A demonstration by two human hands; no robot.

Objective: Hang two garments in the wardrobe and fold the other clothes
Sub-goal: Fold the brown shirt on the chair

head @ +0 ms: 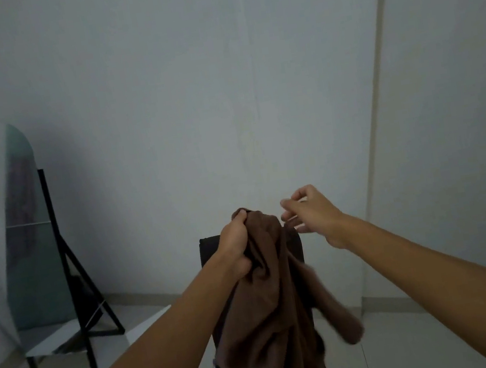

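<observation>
A brown garment hangs bunched in front of me, held up at chest height. My left hand is shut on its top edge, with the cloth gathered in the fist. My right hand hovers just to the right of the garment's top, fingers apart and curled, touching or almost touching the cloth edge; I cannot tell which. A loose sleeve or fold swings out blurred at the lower right. No hanger and no wardrobe are visible.
A dark chair back stands behind the garment. A standing mirror on a black frame leans at the left wall. A plain grey wall fills the background, with a door or panel edge at the right. Pale tiled floor lies below.
</observation>
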